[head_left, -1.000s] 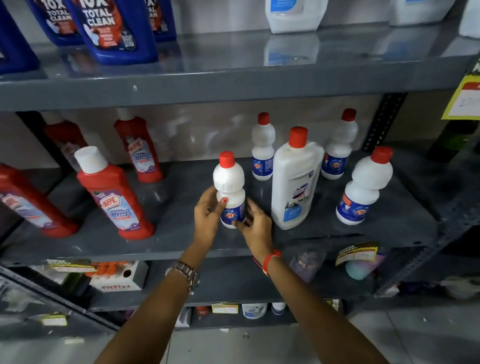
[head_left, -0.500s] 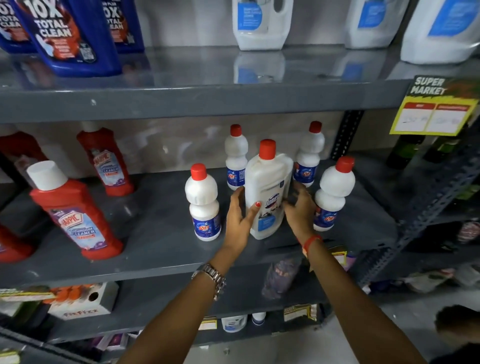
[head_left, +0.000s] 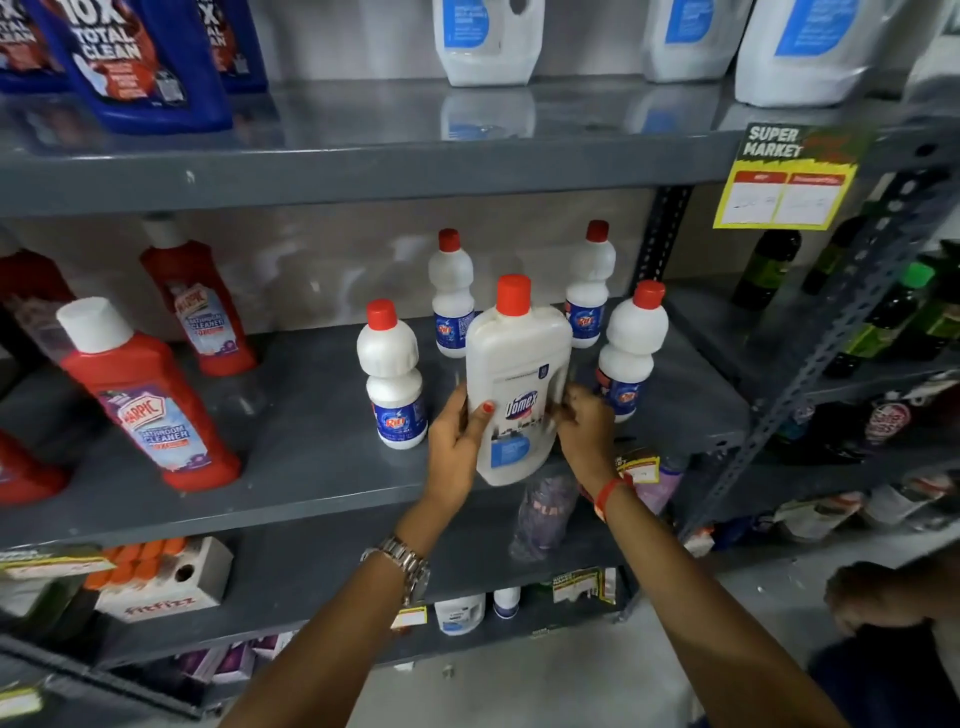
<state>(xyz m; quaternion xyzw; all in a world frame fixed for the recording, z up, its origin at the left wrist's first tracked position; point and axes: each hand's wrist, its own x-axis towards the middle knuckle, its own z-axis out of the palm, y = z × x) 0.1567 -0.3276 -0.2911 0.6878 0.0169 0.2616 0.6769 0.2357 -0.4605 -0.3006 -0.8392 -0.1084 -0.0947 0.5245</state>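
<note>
Left hand and right hand grip the white Domex bottle from both sides at the grey shelf front edge; four small red-capped white bottles stand around it, red Harpic bottle well left.

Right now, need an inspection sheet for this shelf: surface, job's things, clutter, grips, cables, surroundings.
Surface: grey metal shelf, glossy.
Job's things: Domex bottle, white, red cap, upright near the front edge.
Clutter: four Rin bottles around it; red Harpic bottles to the left.
Grips: left hand and right hand hold the Domex bottle's sides, left thumb on its front.
Cables: nothing seen.
Surroundings: blue bottles and white jugs above; price tag; dark bottles at right.
</note>
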